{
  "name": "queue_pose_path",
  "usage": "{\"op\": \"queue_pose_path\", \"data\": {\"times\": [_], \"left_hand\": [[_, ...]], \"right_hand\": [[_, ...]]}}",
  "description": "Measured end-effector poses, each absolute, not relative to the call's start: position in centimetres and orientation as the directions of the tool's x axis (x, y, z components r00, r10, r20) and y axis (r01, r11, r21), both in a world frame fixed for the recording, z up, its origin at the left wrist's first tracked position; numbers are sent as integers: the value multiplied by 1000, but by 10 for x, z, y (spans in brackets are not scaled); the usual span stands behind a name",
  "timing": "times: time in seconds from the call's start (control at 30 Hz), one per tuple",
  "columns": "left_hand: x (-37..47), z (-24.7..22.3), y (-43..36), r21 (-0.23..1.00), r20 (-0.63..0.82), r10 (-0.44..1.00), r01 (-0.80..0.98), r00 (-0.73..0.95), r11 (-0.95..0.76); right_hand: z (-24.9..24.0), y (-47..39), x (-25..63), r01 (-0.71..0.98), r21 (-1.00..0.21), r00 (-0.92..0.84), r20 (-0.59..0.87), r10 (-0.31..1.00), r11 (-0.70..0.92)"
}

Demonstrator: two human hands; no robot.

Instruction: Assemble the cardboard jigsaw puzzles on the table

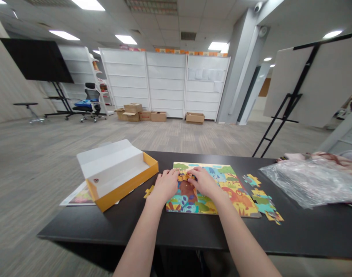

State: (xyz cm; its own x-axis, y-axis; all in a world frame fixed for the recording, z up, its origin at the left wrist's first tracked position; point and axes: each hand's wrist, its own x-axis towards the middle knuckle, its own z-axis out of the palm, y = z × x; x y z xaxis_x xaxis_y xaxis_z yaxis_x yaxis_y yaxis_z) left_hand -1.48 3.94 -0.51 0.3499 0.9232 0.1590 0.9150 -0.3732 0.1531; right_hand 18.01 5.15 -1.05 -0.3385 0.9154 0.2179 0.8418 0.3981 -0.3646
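Note:
A colourful animal jigsaw puzzle (206, 206) lies flat on the black table (193, 234). My left hand (166, 184) rests at the puzzle's left side, its fingertips on a small orange-yellow puzzle piece (182, 177). From the right, my right hand (203, 181) touches the same spot, with thumb and fingers curled close round the piece's right side. One yellow loose piece (149, 191) lies just left of my left hand. Several loose pieces (264, 202) are strewn to the right of the puzzle, with a teal and yellow one (252, 180) behind them.
An open yellow box (126, 190) with a white inside stands on the left, partly over a printed sheet (77, 196). Clear plastic bags (311, 181) lie at the right. Beyond the table are cardboard boxes (132, 111), white shelving and a black stand (291, 100).

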Motion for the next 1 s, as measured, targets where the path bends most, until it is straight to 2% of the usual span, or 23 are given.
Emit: {"op": "queue_pose_path", "data": {"times": [0.17,1.0], "left_hand": [[-12,-7,40,136,175,926,923,336,-360],[-11,-14,47,237,168,918,889,361,-393]], "right_hand": [[-13,51,181,847,-343,-347,225,911,407],[-11,48,179,865,-270,-375,215,902,423]]}}
